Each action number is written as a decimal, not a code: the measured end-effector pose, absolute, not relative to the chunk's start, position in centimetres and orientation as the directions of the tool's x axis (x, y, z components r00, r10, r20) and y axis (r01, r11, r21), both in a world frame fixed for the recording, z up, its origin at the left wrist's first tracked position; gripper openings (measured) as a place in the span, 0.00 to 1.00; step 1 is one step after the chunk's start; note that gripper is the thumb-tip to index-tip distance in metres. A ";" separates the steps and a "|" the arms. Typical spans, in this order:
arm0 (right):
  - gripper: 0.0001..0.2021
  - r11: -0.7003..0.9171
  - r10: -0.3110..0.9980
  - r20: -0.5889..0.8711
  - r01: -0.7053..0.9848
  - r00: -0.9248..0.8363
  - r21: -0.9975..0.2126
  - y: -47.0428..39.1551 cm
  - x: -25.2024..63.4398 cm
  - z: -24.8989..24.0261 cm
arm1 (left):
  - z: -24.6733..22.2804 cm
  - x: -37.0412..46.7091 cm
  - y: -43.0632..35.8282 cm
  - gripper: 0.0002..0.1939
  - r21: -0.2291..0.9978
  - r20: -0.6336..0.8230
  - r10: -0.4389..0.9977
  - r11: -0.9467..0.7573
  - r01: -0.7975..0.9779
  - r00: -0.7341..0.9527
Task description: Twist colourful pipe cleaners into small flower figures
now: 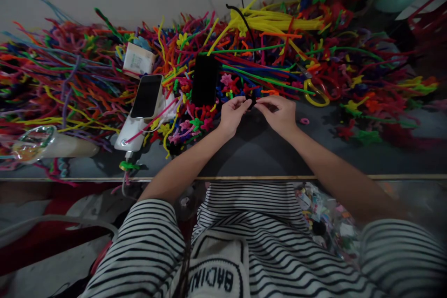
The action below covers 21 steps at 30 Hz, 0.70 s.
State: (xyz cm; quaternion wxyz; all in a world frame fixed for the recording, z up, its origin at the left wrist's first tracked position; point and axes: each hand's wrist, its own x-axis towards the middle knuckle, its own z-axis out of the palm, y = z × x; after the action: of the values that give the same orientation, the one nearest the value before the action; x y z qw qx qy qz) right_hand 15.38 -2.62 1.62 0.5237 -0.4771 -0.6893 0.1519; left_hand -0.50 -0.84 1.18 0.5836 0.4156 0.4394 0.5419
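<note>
My left hand [232, 115] pinches a small black fuzzy piece [252, 101], which looks like a bent pipe cleaner; its exact shape is too small and dark to make out. From the other side, the fingertips of my right hand [280, 114] are closed at its edge. Both hands are just above the front part of the grey table [258, 153]. Behind them lie pink pipe-cleaner flowers [228, 81] and long straight pipe cleaners [258, 70]. A small pink ring [304, 121] rests on the table to the right of my right hand.
A black phone [205, 80] lies on the heap beyond my left hand. Further left are a second phone [147, 97], a white power bank [131, 134], a small white box [138, 60] and a tipped plastic cup [52, 145]. Yellow-handled scissors [317, 94] lie to the right.
</note>
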 end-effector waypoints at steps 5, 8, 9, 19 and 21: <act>0.09 0.458 0.844 0.536 0.472 0.035 -0.753 -2.6 15.5 1.6 | 1.2 -0.7 -0.8 0.12 0.972 -0.027 0.996 0.046 -0.232 0.086; 0.08 0.435 0.861 0.507 0.456 0.042 -0.777 -2.6 15.5 1.8 | 1.1 -0.7 -0.7 0.12 0.975 -0.010 0.994 0.034 -0.220 0.110; 0.09 0.432 0.863 0.504 0.454 0.043 -0.779 -2.6 15.5 1.9 | 1.0 -0.7 -0.7 0.12 0.976 -0.008 0.993 0.033 -0.215 0.115; 0.08 0.444 0.857 0.513 0.439 0.045 -0.781 -2.7 15.5 2.1 | 0.8 -0.8 -0.6 0.16 0.973 0.016 0.986 0.022 -0.229 0.165; 0.08 0.456 0.849 0.525 0.432 0.049 -0.778 -2.7 15.5 2.0 | 0.8 -0.8 -0.6 0.17 0.973 0.019 0.985 0.021 -0.228 0.169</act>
State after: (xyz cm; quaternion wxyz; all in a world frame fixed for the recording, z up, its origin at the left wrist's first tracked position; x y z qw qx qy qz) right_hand 15.47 -2.70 2.00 0.5387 -0.4840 -0.6618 0.1938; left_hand -0.77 -0.58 0.79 0.5955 0.4794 0.3947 0.5096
